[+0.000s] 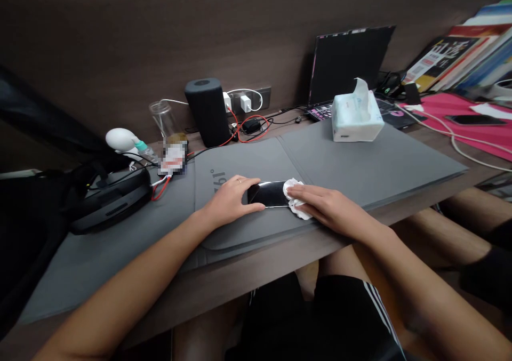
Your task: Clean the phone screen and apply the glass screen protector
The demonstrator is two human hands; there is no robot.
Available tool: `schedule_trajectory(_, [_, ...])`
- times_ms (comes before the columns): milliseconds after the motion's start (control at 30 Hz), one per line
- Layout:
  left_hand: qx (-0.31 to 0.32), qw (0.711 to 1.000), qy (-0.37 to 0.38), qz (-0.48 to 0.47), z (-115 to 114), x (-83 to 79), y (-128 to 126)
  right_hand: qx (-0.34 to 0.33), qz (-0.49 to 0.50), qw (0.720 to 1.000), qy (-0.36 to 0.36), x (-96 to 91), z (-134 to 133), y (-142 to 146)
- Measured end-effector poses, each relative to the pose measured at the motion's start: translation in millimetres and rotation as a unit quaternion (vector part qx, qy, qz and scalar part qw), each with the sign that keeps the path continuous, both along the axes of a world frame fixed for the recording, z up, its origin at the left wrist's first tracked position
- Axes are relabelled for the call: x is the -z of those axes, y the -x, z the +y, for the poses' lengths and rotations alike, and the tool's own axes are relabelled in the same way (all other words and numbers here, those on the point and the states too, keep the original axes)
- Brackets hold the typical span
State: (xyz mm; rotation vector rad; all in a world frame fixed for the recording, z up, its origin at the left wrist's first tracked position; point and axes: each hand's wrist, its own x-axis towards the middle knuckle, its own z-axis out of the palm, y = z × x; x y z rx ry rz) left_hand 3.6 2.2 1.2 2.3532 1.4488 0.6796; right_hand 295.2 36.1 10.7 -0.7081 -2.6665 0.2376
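A black phone (269, 193) lies flat on the grey desk mat (380, 163), near the front edge. My left hand (231, 198) grips its left end, thumb along the near side and fingers over the far side. My right hand (326, 205) presses a crumpled white tissue (295, 201) onto the phone's right end, fingers held together over it.
A white tissue pack (355, 117) stands on the mat behind my right hand. At the back are a black speaker (208, 110), chargers with red cables (250, 126), a laptop (348, 67), a glass jar (164, 120). Left lies a black bag (108, 201). Books (468, 51) and another phone (470, 119) are at right.
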Motion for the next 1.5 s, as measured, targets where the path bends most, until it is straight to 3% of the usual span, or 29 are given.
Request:
schedule_trajectory(133, [0.023, 0.999, -0.021, 0.033, -1.4, -2.9, 0.5, 0.003, 0.022, 0.999, -0.042, 8.7, -5.4, -7.0])
schedule_trajectory(267, [0.02, 0.999, -0.026, 0.038, -2.3, -4.3, 0.3, 0.051, 0.059, 0.995, -0.062, 10.1, -13.0, -15.4])
schedule_trajectory(467, [0.016, 0.998, -0.028, 0.051, -3.3, -5.7, -1.0, 0.177, 0.143, 0.974, -0.012, -4.6, -16.9, -19.8])
schedule_trajectory(567, [0.021, 0.997, -0.038, 0.07, -4.3, -6.8, -1.4, 0.207, 0.121, 0.971, 0.018, -9.9, -13.7, -17.3])
schedule_trajectory(733, [0.034, 0.994, -0.053, 0.093, -6.2, -8.7, -2.1, 0.172, -0.01, 0.982, 0.081, -8.5, -5.8, -11.7])
schedule_trajectory(833, [0.036, 0.992, -0.063, 0.099, -6.9, -8.9, -2.5, 0.158, -0.063, 0.984, 0.045, -1.7, -2.5, -10.4])
schedule_trajectory(1000, [0.04, 0.993, -0.063, 0.096, -7.9, -9.6, -3.8, 0.123, -0.058, 0.991, -0.006, 4.6, -1.2, -11.9])
schedule_trajectory(1133, [0.019, 0.998, -0.03, 0.051, -6.9, -8.4, -4.1, 0.094, -0.042, 0.994, 0.028, -6.8, 1.5, -11.9])
schedule_trajectory(1267, [-0.031, 0.996, 0.022, -0.076, -2.4, -1.6, -1.5, 0.101, 0.004, 0.991, 0.093, -23.3, 13.5, -6.5])
schedule_trajectory(1400, [-0.07, 0.985, 0.042, -0.152, 1.8, 6.8, 0.9, 0.187, 0.045, 0.971, 0.142, -28.3, 36.1, 4.1])
schedule_trajectory(1500, [-0.095, 0.984, 0.016, -0.15, 3.5, 10.5, 1.4, 0.276, 0.117, 0.946, 0.123, -22.3, 47.5, 10.4])
